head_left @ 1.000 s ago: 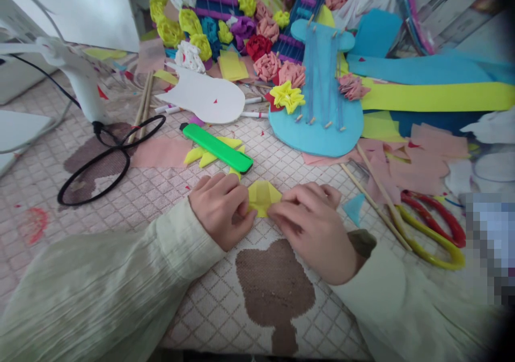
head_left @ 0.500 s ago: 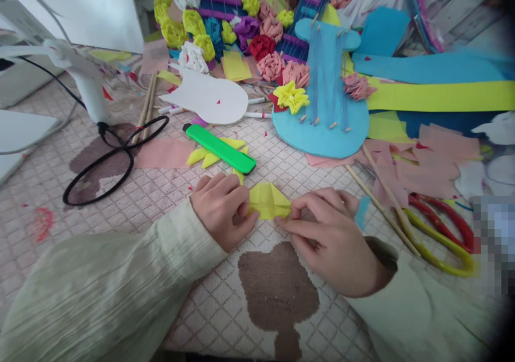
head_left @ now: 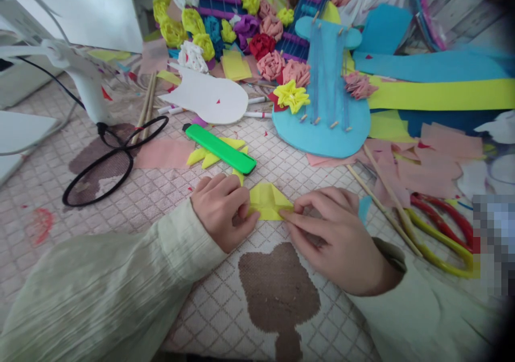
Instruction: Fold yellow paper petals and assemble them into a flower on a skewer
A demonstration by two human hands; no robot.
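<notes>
A small piece of yellow paper, partly folded with creases across it, lies on the patterned tablecloth between my hands. My left hand grips its left end between thumb and curled fingers. At the right end, the thumb and forefinger of my right hand pinch the paper's corner. Just beyond my left hand, a green utility knife rests across several folded yellow paper pieces. My fingers hide both ends of the held paper.
A blue foam lyre shape with strings and paper flowers stands beyond my hands. Scissors, wooden sticks and pink paper pieces lie to the right. On the left are a black cable loop and a white stand.
My right thumb and fingertips have shifted slightly up and right along the yellow paper's right end. My left hand stays in place on its end.
</notes>
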